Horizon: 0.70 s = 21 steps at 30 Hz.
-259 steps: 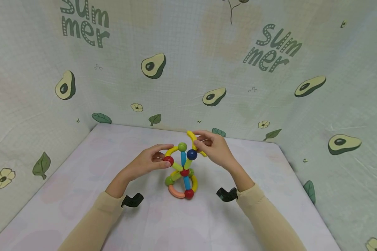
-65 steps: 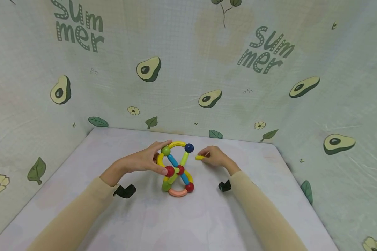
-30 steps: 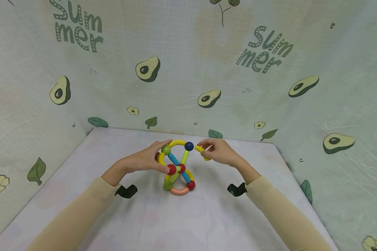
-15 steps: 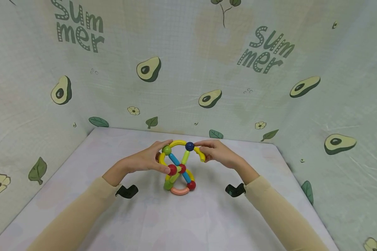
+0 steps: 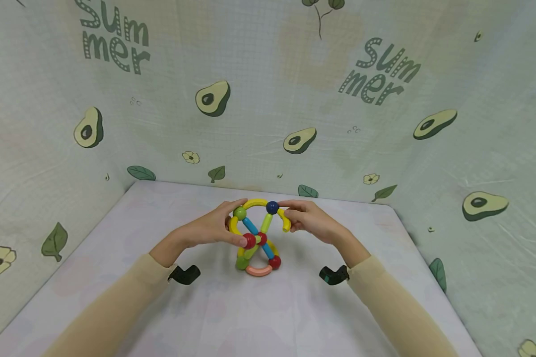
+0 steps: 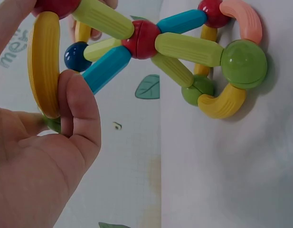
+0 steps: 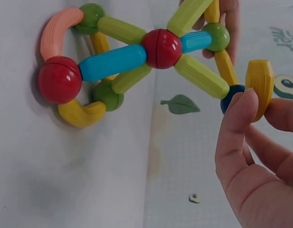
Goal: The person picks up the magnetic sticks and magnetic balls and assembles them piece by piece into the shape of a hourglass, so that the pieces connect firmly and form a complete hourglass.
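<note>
A magnetic stick-and-ball structure stands on the table, with a red ball [image 5: 261,238] at its middle and a ring of curved sticks and balls at its base. My left hand [image 5: 207,227] holds its upper left side, thumb on a red ball [image 5: 249,241] and fingers around a yellow curved stick [image 6: 44,66] and near the upper green ball [image 5: 239,213]. My right hand [image 5: 314,220] pinches another yellow curved stick [image 5: 286,222], its upper end at the navy ball [image 5: 272,208]. The right index fingertip is at the navy ball. Whether stick and ball touch is unclear.
The pale table [image 5: 259,317] extends around the structure, with a printed cloth wall [image 5: 259,124] behind and at both sides. A black wrist camera mount sits under each sleeve cuff. A salmon curved stick [image 5: 259,271] lies in the base ring facing me.
The structure has been turned, and a yellow curved stick now bridges the green and navy balls. My right hand has raised another yellow stick from the tabletop to the navy ball.
</note>
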{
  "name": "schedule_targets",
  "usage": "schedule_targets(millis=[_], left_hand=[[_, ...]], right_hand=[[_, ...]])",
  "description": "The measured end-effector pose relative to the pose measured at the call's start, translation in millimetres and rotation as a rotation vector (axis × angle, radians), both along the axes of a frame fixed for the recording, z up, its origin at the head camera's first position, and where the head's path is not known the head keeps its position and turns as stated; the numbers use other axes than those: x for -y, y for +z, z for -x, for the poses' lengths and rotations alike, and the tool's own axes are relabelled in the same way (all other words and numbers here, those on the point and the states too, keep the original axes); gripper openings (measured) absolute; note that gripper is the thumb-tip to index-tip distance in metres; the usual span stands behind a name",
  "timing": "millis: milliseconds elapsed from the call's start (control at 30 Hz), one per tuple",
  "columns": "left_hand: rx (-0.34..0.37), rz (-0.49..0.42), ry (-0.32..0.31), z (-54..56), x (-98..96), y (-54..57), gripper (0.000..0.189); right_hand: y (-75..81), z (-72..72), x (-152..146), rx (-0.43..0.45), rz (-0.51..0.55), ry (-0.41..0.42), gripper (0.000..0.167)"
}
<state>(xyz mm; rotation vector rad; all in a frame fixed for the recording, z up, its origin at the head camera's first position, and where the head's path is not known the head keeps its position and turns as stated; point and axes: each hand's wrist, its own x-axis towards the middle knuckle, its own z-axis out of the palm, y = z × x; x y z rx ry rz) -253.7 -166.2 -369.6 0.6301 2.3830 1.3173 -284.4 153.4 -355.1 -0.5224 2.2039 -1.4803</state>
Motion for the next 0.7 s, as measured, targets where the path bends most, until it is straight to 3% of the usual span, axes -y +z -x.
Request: schedule_targets(millis=[433, 700], left_hand=[[-0.006, -0.031, 0.068, -3.8, -17.6, 1.2, 0.110], [-0.005, -0.067, 0.120, -5.3, -25.9, 0.2, 0.108]], right_hand=[[-7.7, -11.2, 0.6, 0.057, 0.116, -0.074, 0.058], [-15.1, -17.0, 1.6, 0.076, 0.199, -0.145, 0.056]])
